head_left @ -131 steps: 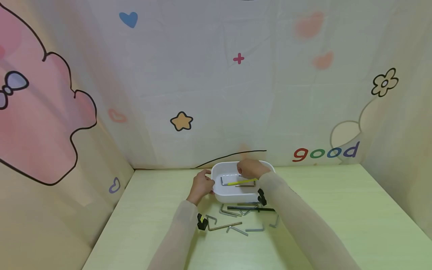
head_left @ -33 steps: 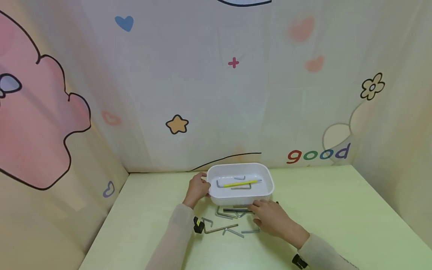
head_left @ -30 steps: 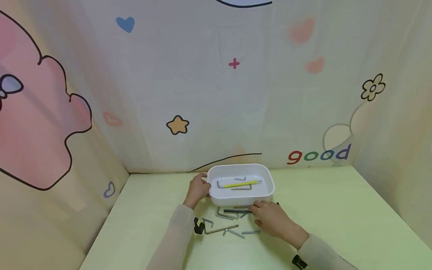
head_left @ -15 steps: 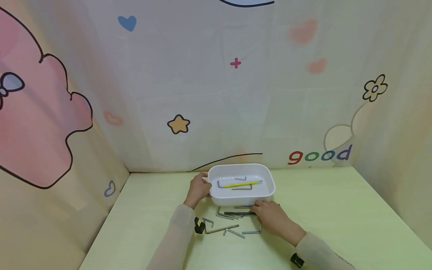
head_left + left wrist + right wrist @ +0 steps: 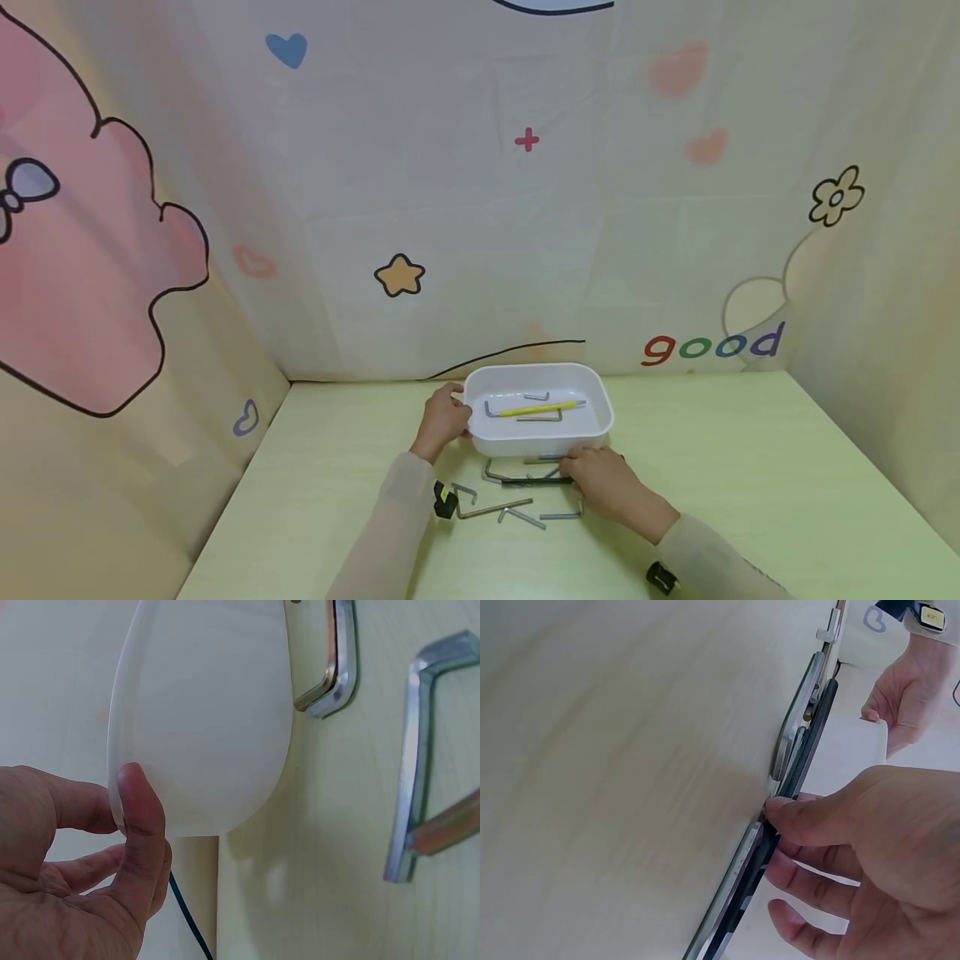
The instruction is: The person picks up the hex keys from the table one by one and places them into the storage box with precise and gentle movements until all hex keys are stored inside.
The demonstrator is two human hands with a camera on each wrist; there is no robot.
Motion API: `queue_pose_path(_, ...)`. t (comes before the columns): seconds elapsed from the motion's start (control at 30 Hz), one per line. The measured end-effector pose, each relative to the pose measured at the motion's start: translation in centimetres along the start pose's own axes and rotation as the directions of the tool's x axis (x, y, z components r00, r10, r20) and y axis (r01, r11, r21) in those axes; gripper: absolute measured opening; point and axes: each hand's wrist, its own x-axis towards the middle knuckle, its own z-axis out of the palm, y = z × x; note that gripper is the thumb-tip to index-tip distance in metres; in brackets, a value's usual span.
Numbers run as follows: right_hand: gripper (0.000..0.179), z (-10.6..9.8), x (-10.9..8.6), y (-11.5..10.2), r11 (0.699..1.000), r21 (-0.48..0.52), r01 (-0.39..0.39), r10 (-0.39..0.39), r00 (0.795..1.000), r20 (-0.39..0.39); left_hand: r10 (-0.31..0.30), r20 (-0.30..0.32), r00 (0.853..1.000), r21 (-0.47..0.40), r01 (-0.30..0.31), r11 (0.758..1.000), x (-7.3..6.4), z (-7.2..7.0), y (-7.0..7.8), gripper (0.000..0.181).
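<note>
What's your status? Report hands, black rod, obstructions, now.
Left hand pinching white plastic tub. Right hand pinching black rod. Loose hex keys close alongside it.

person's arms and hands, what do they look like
The left sleeve and right sleeve are long and pale beige. The left hand and right hand are gloveless. Each wrist carries a small black device; the left one bears a yellow label with unreadable marks.

smooth plastic tub (image 5: 517, 447), glossy inside on my remote screen, keys (image 5: 410, 757) of shiny metal at its six o'clock, matt wood-grain table (image 5: 750, 467) beneath, creased matt cloth backdrop (image 5: 480, 192) at twelve
</note>
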Motion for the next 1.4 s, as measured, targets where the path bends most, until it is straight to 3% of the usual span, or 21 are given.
queue_pose_path(0.67, 0.012, -1.7, -0.8, -0.2, 0.999, 0.027, -0.031, 0.030, 0.999, 0.021, -0.005, 0.007, 1.000, -0.006, 0.005, 1.000, 0.2, 0.0, 0.4, 0.050)
queue_pose_path(1.4, 0.015, -5.1, -0.5, -1.2, 0.999, -0.004, 0.046, -0.046, 0.994, -0.099, -0.009, 0.004, 1.000, -0.020, 0.009, 1.000, -0.1, 0.1, 0.1, 0.051)
